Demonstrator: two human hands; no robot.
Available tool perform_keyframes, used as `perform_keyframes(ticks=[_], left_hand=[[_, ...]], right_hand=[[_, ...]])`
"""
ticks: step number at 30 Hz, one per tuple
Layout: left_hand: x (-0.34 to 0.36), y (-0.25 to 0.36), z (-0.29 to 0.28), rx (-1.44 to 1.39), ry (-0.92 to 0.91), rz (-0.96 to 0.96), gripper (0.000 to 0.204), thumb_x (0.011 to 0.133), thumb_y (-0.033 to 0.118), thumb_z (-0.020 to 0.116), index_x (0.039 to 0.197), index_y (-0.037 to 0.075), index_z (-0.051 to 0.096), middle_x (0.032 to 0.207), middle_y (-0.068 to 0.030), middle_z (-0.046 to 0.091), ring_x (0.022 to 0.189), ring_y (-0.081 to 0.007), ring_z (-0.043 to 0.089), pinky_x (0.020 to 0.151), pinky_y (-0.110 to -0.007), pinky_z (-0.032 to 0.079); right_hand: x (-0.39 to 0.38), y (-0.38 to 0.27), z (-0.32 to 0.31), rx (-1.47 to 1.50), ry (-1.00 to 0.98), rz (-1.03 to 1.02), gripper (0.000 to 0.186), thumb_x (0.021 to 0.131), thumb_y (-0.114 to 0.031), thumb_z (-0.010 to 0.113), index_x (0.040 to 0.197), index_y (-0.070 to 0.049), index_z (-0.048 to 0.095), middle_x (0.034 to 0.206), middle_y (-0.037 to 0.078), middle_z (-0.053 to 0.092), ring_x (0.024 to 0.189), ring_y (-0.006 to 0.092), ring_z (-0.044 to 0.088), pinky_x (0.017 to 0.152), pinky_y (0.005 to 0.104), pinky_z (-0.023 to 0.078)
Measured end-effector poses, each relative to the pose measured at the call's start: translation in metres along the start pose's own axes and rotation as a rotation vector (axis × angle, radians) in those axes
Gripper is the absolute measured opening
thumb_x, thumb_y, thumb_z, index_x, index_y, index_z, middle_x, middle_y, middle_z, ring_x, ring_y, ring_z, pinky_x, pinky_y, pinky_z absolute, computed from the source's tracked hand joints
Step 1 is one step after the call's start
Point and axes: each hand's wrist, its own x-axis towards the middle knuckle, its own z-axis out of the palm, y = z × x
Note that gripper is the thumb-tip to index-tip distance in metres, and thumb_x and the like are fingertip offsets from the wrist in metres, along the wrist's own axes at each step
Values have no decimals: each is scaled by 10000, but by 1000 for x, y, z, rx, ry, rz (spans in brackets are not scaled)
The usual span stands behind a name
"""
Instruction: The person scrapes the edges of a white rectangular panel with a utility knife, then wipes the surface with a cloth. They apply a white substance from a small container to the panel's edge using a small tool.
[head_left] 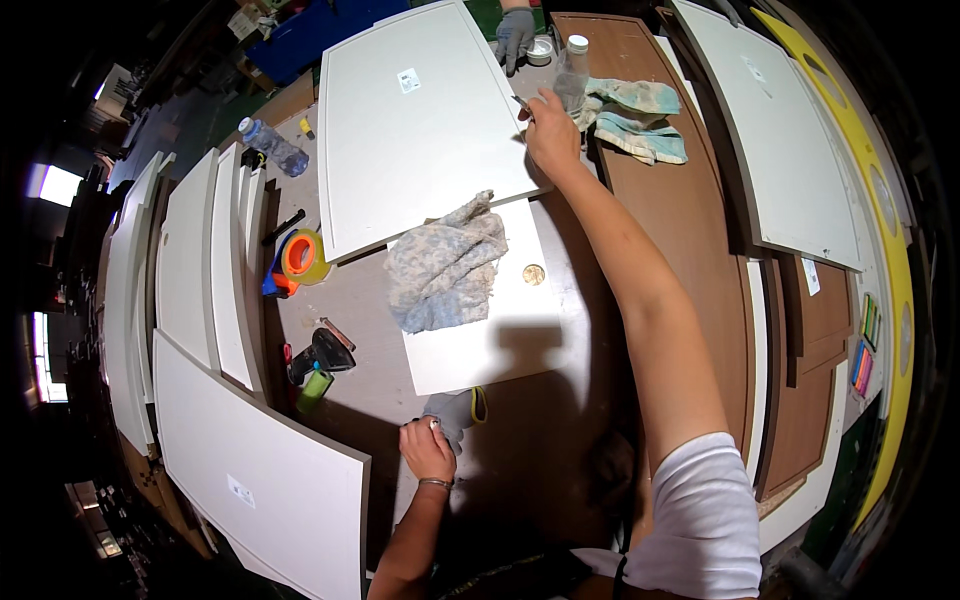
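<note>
My right hand [552, 135], arm stretched far forward, pinches a small thin dark tool [522, 104] at the right edge of a large white panel [420, 130]. My left hand [428, 450] is closed close to my body, against a grey glove [452, 412] with a yellow-trimmed cuff. A small white bit shows at its fingers, too small to name. Between my hands a crumpled grey-blue rag [447, 262] lies partly on a smaller white board [480, 355]. A round gold-coloured disc [533, 274] rests on that board.
Another person's gloved hand [515, 38] is beyond the panel, beside a small white tub [540, 50]. A clear bottle [572, 72] and striped cloth gloves [640, 120] stand and lie on brown panels [680, 210]. Tape rolls [303, 257] and a green roll [314, 390] lie left.
</note>
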Motion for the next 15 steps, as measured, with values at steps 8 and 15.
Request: perform_keyframes(ticks=[8, 15], left_hand=[[0, -1, 2, -9, 4, -1, 141, 956, 130, 510, 1024, 33, 587, 950, -166, 581, 919, -387, 524, 824, -496, 411], [-1, -3, 2, -11, -14, -27, 181, 930, 154, 529, 1060, 50, 599, 967, -163, 576, 960, -389, 525, 844, -507, 409]], right_hand=[[-26, 6, 10, 86, -21, 5, 176, 810, -3, 616, 906, -123, 702, 1298, 82, 626, 1008, 346, 667, 853, 447, 537], [-30, 11, 8, 86, 27, -3, 181, 785, -7, 644, 909, -125, 705, 1257, 59, 650, 968, 327, 680, 812, 431, 547]])
